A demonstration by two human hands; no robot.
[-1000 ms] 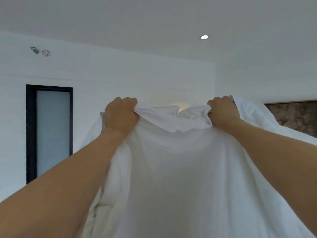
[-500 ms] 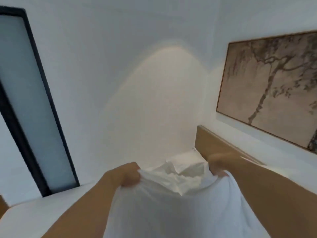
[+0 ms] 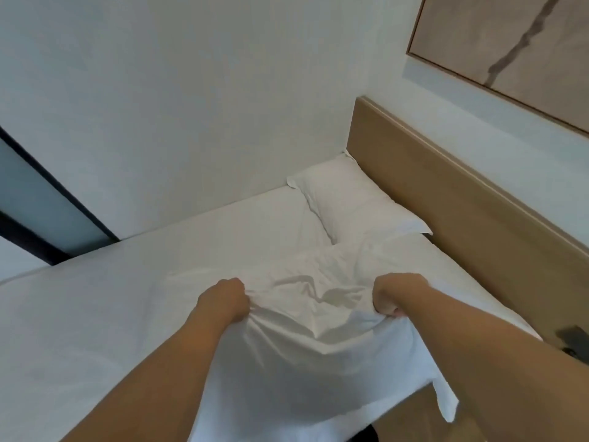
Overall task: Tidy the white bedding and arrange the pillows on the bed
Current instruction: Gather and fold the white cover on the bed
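Observation:
A white duvet [image 3: 306, 352] lies bunched on the bed in front of me and hangs over the near edge. My left hand [image 3: 224, 301] grips a fold of it on the left. My right hand [image 3: 390, 295] grips another fold on the right, about a forearm's length away. The fabric between them is crumpled into creases. One white pillow [image 3: 347, 199] lies flat at the far corner, against the wooden headboard [image 3: 446, 199]. The white fitted sheet [image 3: 95, 307] covers the mattress to the left.
The bed stands in a corner, with a white wall along its far side and a dark-framed frosted door [image 3: 38, 208] at the left. A framed picture [image 3: 516, 49] hangs above the headboard. A small dark object [image 3: 572, 341] lies at the right beside the bed.
Both hands have swung the duvet down from head height onto the mattress. My view has dropped from the ceiling and wall to the bed, and the pillow has come into sight.

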